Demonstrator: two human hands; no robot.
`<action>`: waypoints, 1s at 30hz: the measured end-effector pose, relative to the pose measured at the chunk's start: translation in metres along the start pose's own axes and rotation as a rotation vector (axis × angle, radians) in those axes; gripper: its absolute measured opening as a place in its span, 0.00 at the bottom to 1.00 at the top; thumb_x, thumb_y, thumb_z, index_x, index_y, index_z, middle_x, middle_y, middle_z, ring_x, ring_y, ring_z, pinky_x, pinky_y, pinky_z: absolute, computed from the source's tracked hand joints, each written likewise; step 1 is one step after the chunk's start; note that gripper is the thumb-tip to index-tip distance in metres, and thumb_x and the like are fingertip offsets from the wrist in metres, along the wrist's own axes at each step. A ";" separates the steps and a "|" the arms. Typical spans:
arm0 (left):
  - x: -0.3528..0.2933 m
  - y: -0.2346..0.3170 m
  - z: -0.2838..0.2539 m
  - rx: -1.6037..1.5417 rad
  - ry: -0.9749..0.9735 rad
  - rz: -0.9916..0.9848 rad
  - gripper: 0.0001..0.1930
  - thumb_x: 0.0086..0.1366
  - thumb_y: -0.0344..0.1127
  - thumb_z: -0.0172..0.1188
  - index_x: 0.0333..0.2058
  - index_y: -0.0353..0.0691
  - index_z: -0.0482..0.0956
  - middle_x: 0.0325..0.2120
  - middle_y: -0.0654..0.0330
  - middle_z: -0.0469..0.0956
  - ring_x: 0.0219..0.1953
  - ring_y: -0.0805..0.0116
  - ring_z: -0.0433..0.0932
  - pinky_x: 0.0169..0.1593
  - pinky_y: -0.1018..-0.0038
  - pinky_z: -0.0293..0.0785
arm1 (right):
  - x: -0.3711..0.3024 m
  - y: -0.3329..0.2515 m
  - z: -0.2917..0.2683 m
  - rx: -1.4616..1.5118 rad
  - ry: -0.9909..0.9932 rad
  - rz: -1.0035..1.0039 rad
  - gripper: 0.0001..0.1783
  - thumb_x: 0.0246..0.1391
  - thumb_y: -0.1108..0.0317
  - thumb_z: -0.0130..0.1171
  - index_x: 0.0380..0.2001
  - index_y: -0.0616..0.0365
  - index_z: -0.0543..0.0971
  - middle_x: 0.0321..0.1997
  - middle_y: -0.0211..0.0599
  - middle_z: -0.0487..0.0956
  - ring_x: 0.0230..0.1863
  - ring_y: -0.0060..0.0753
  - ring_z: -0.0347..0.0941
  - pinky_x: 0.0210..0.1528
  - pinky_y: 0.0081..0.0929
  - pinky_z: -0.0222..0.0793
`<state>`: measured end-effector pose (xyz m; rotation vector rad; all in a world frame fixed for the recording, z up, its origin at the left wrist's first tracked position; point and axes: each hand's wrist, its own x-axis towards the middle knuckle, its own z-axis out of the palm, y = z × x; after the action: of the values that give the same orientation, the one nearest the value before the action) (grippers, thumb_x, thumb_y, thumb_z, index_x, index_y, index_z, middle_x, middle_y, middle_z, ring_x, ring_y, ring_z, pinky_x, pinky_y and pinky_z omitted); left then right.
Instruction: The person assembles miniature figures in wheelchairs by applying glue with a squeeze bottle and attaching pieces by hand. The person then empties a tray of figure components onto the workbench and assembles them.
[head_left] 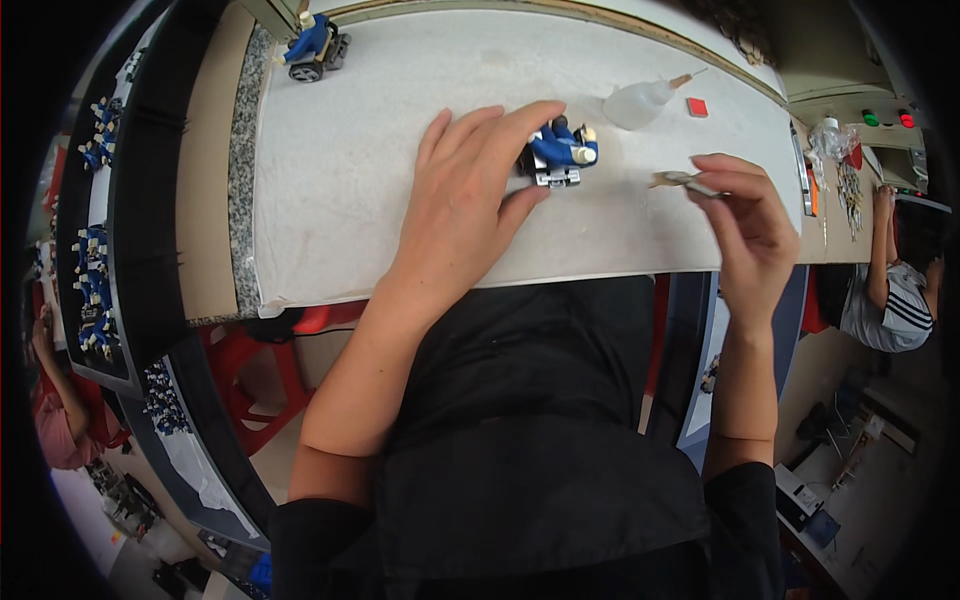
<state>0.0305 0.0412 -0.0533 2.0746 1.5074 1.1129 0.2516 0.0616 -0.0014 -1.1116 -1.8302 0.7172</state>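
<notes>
My left hand [465, 190] is closed around a small toy figure in blue [565, 148] seated on a dark and silver wheeled base, at the middle of the white-covered bench. Thumb and index finger grip it from its left side, hiding part of the base. To the right, my right hand [748, 205] pinches a small grey piece [682, 180] with a beige tip, apart from the toy; its exact kind is too small to tell. Beyond them lies a translucent squeeze bottle [638, 104] with a needle tip, and a small red square [697, 107] is beside it.
Another blue toy figure on wheels [315, 48] stands at the far left of the bench. A black tray [150, 270] at left holds several blue figures. Two co-workers sit at the sides; one has a striped sleeve [900, 305]. A red stool [262, 385] is below the bench.
</notes>
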 end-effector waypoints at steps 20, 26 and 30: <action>0.002 0.000 -0.003 -0.065 0.062 0.119 0.28 0.45 0.25 0.61 0.48 0.39 0.66 0.41 0.53 0.70 0.43 0.54 0.67 0.49 0.66 0.59 | 0.010 -0.014 0.051 -0.457 -0.196 -0.531 0.11 0.35 0.82 0.60 0.28 0.61 0.77 0.27 0.34 0.77 0.31 0.31 0.74 0.33 0.22 0.67; 0.004 0.013 -0.011 -0.041 0.005 0.037 0.29 0.44 0.25 0.61 0.48 0.39 0.66 0.41 0.53 0.70 0.42 0.55 0.68 0.49 0.66 0.60 | 0.013 -0.015 0.050 -0.481 -0.204 -0.514 0.11 0.36 0.82 0.60 0.28 0.61 0.77 0.27 0.34 0.77 0.31 0.31 0.73 0.33 0.22 0.67; 0.002 -0.001 -0.002 -0.074 0.069 0.127 0.29 0.44 0.24 0.61 0.48 0.39 0.65 0.42 0.53 0.70 0.42 0.55 0.68 0.48 0.67 0.60 | 0.013 -0.015 0.051 -0.474 -0.209 -0.544 0.10 0.36 0.82 0.60 0.28 0.62 0.77 0.27 0.35 0.77 0.31 0.31 0.74 0.33 0.22 0.67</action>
<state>0.0287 0.0428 -0.0520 2.1265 1.3584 1.2790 0.1977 0.0645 -0.0084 -0.7688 -2.4203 0.0782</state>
